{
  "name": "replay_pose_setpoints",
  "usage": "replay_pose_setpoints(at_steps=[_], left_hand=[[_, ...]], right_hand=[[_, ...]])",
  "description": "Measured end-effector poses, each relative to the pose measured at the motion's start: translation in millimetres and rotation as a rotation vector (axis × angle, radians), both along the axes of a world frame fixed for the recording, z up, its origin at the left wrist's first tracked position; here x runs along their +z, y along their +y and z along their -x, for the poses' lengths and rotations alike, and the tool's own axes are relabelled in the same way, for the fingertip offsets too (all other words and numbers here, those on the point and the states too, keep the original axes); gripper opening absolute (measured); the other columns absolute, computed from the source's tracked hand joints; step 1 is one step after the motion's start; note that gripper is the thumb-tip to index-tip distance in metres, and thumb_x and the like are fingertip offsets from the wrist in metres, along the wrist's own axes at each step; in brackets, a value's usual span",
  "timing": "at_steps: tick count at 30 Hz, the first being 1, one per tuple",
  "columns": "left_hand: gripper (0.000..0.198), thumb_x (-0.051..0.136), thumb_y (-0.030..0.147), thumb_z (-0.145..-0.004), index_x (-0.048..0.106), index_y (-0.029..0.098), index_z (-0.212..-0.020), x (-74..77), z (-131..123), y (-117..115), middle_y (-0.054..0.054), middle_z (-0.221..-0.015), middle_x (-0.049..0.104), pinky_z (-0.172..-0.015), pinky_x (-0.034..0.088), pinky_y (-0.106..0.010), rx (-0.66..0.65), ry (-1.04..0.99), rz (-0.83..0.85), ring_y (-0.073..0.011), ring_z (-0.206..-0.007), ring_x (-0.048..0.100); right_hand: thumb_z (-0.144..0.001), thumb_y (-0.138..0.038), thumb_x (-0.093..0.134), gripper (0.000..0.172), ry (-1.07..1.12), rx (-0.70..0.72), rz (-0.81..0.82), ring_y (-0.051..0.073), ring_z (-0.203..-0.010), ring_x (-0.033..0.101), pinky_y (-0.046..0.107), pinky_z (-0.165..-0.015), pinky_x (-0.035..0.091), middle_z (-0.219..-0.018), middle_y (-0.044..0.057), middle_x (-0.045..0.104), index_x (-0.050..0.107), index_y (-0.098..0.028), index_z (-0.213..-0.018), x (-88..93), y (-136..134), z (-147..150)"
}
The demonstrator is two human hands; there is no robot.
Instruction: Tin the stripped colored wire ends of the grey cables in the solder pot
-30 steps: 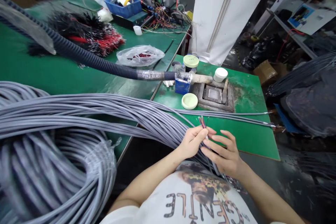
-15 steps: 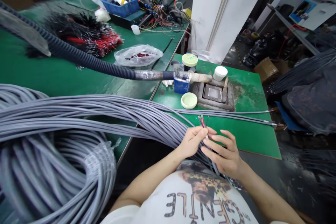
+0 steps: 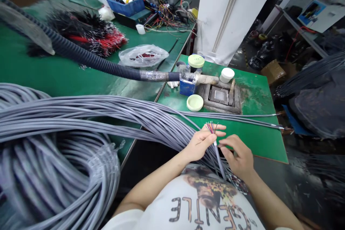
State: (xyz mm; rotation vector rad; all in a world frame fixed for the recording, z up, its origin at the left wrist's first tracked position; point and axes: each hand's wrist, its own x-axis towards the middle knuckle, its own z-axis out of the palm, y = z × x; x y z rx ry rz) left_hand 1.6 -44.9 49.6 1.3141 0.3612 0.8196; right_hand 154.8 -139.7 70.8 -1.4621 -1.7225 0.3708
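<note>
The bundled grey cable has a smooth, matt plastic sheath. The dark blue corrugated hose is ribbed plastic.

The left hand grips a grey cable, its coloured wires fanning out above the fingers. The right hand is just beside the cable, fingers curled near it. More cables sweep in from a large coil at lower left. Past the hands, on a green tabletop, a pale green lid lies near its far edge's square metal pot.
</note>
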Motion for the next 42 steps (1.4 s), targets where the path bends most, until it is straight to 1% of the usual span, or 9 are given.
replay_pose_setpoints(at_steps=[4,7,9,11,14,18,25,34,42], left_hand=[[0.045,0.050,0.052,-0.088,0.075,0.017,-0.098,0.0,0.9,-3.6,-0.016,-0.116,0.067,-0.085,0.052,-0.038,-0.096,0.010,0.091,-0.0253,-0.095,0.068],[0.048,0.050,0.054,-0.087,0.073,0.015,-0.102,-2.0,2.3,-6.0,-0.018,-0.117,0.064,-0.055,0.053,-0.029,-0.199,0.026,0.216,-0.0122,-0.053,0.065],[0.048,0.053,0.054,-0.086,0.069,0.016,-0.110,-4.2,2.5,-6.0,-0.018,-0.123,0.060,-0.044,0.047,-0.025,-0.196,0.029,0.271,-0.0067,-0.044,0.058],[0.047,0.060,0.050,-0.083,0.064,0.018,-0.117,-7.4,1.9,-4.9,-0.014,-0.119,0.062,-0.050,0.048,-0.023,-0.091,0.012,0.303,-0.0086,-0.054,0.062],[0.039,0.067,0.041,-0.080,0.063,0.019,-0.112,-11.7,1.6,-1.9,-0.007,-0.098,0.067,-0.073,0.050,-0.025,0.230,-0.059,0.323,-0.0137,-0.079,0.063],[0.015,0.069,0.030,-0.080,0.068,0.019,-0.089,-8.6,6.0,0.9,0.000,-0.075,0.060,-0.070,0.045,-0.022,0.514,-0.062,0.168,-0.0102,-0.071,0.054],[0.013,0.065,0.024,-0.083,0.073,0.018,-0.092,3.1,9.0,2.3,0.001,-0.062,0.057,-0.061,0.043,-0.023,0.464,0.078,-0.179,-0.0103,-0.059,0.051],[0.014,0.063,0.027,-0.084,0.071,0.017,-0.089,-1.5,7.5,4.5,0.001,-0.065,0.055,-0.060,0.041,-0.023,0.506,0.168,-0.097,-0.0093,-0.059,0.049],[0.016,0.069,0.029,-0.076,0.071,0.015,-0.082,7.6,10.0,10.7,0.003,-0.059,0.054,-0.055,0.040,-0.020,0.423,0.201,0.039,-0.0068,-0.053,0.045]], right_hand=[[-0.093,-0.044,0.047,0.041,0.587,0.187,0.512,0.012,-0.050,0.056,0.024,-0.050,0.044,-0.059,0.003,0.065,0.068,-0.016,-0.071,-12.0,8.8,8.7],[-0.090,-0.048,0.050,0.047,0.873,0.218,0.579,0.009,-0.041,0.048,0.022,-0.045,0.036,-0.050,0.003,0.062,0.066,-0.015,-0.062,-27.0,13.3,18.6],[-0.086,-0.047,0.056,0.042,0.927,0.148,0.536,0.009,-0.041,0.047,0.022,-0.045,0.033,-0.049,0.002,0.061,0.066,-0.014,-0.062,-34.2,15.0,24.2],[-0.084,-0.047,0.060,0.037,0.955,0.093,0.516,0.010,-0.040,0.047,0.022,-0.046,0.033,-0.049,0.002,0.062,0.066,-0.015,-0.068,-37.0,16.6,27.6],[-0.083,-0.045,0.062,0.031,0.976,0.060,0.532,0.009,-0.039,0.046,0.022,-0.044,0.032,-0.049,0.001,0.063,0.068,-0.015,-0.077,-35.4,19.0,28.7],[-0.084,-0.040,0.062,0.026,0.946,0.060,0.521,0.009,-0.041,0.047,0.022,-0.045,0.032,-0.051,0.001,0.064,0.068,-0.015,-0.078,-33.2,21.6,27.1],[-0.086,-0.040,0.060,0.027,0.850,0.087,0.492,0.011,-0.045,0.051,0.024,-0.050,0.034,-0.053,0.002,0.066,0.067,-0.016,-0.076,-37.8,25.1,28.1],[-0.087,-0.037,0.059,0.024,0.838,0.087,0.496,0.011,-0.045,0.051,0.025,-0.051,0.034,-0.055,0.001,0.066,0.068,-0.017,-0.079,-40.7,25.0,27.5],[-0.086,-0.036,0.060,0.024,0.794,0.089,0.487,0.010,-0.045,0.052,0.024,-0.051,0.036,-0.053,0.000,0.066,0.068,-0.016,-0.076,-38.3,28.2,29.1]])
